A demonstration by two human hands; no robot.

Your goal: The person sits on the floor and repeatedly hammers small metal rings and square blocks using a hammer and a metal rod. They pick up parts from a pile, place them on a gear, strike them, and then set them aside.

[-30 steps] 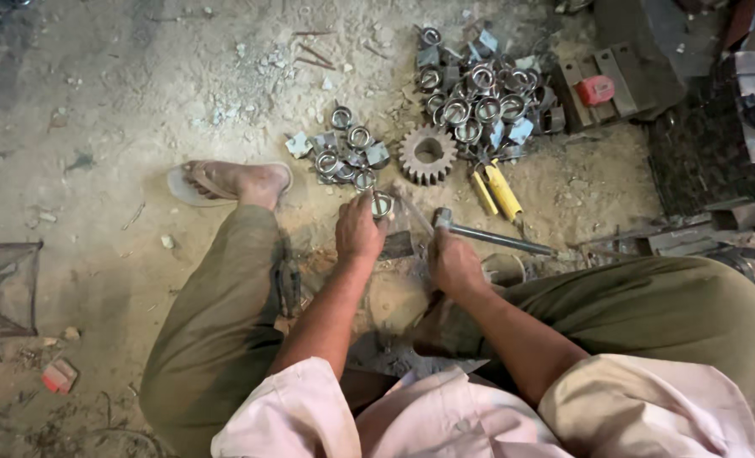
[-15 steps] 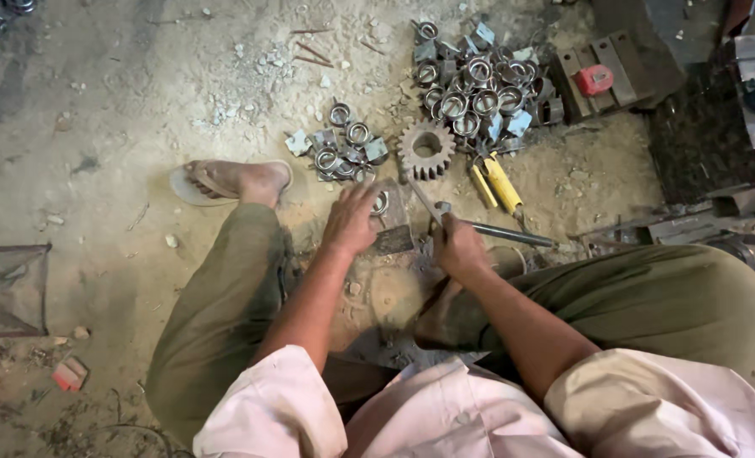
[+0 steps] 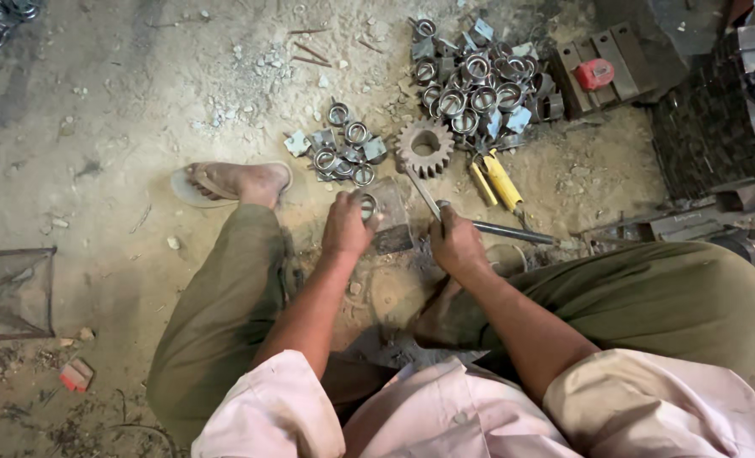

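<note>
Left hand (image 3: 345,227) fingers wrap a short grey metal ring part (image 3: 383,212) low over the dirt floor (image 3: 123,144); right hand (image 3: 455,242) fingers are clenched round a thin steel rod (image 3: 425,195), near the toothed steel gear (image 3: 424,147).

Olive-green trousers (image 3: 649,305) and pale pink sleeves (image 3: 275,407) near; a beige sandal (image 3: 192,191) at left. The floor (image 3: 97,110) is dusty tan. Grey steel rings (image 3: 479,85) far right — some pale blue pieces among them — beside a dull grey-brown gear (image 3: 425,146), 2 yellow handles (image 3: 496,180) and a red block (image 3: 595,74).
</note>
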